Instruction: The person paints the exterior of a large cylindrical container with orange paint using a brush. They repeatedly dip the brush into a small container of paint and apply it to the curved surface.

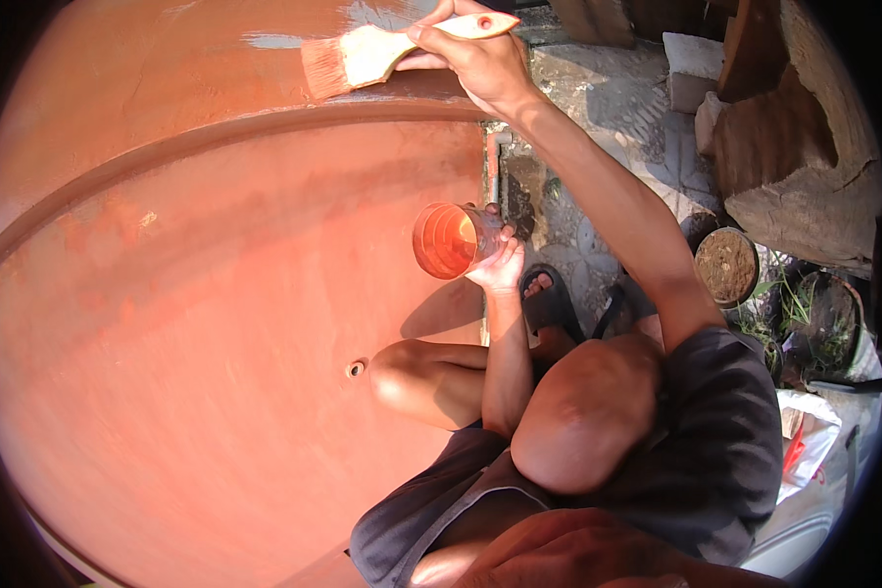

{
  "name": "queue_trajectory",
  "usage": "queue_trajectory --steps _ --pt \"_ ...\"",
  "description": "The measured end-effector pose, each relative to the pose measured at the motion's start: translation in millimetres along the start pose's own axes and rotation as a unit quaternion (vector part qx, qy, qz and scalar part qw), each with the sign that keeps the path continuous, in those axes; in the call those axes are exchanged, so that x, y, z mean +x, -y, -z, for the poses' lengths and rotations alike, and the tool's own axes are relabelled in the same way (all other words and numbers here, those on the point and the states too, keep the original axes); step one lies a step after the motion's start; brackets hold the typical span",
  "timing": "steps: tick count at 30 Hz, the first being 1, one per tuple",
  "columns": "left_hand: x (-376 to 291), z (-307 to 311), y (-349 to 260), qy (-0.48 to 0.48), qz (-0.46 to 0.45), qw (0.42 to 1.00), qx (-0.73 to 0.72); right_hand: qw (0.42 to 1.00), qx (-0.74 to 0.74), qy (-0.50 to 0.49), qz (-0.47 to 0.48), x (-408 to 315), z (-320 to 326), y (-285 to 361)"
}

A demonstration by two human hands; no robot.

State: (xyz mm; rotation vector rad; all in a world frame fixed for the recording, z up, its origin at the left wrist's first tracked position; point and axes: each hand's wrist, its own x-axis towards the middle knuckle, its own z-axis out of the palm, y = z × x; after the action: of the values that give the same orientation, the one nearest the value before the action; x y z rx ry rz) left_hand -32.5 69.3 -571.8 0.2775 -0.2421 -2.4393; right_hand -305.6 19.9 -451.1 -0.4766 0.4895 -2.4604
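Observation:
My right hand (478, 62), at the top, grips the pale handle of a wide paintbrush (367, 59). The brush is turned to the left, its reddish bristles against the orange-brown upper band of the wall (154, 95), just below a pale unpainted-looking streak. Lower down, my left hand (501, 257) holds a clear plastic cup (445, 241) tipped on its side in view, its inside coated orange, with orange paint in it. The salmon-orange lower wall (228, 294) lies behind the cup.
A thin pipe (494, 169) runs along the wall's edge, and a small round pipe opening (355, 369) sits in the wall near my knee. To the right are a soil-filled pot (726, 266), weeds, wooden pieces (772, 125), a pale block (693, 70) and a white plastic bag (808, 434).

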Motion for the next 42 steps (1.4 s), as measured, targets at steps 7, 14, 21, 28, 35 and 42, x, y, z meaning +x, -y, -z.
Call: queue_trajectory --steps 7,14,21,28,35,42 --pt "3.4 -2.1 -7.8 0.017 0.003 1.000 0.001 0.967 -0.160 -0.160 -0.118 -70.8 153.7 -51.7" --pt "-6.1 5.1 -13.9 0.002 -0.013 1.000 -0.001 0.963 -0.256 0.066 0.060 -14.4 -47.6 22.7" --pt "0.8 -0.6 -8.9 0.001 -0.017 1.000 0.002 0.992 -0.036 0.096 0.074 -3.4 -52.8 28.8" --pt "-12.2 6.7 -16.5 -0.026 -0.033 0.999 -0.013 0.989 -0.139 -0.018 0.047 -66.4 7.4 12.6" --pt "-12.1 0.3 -9.6 -0.019 -0.044 0.999 0.006 0.969 -0.211 0.070 0.110 -52.5 -48.2 15.2" --pt "-12.9 -2.0 -15.7 -0.027 -0.050 0.998 0.014 0.967 -0.198 0.038 0.158 -72.6 -40.5 33.9"
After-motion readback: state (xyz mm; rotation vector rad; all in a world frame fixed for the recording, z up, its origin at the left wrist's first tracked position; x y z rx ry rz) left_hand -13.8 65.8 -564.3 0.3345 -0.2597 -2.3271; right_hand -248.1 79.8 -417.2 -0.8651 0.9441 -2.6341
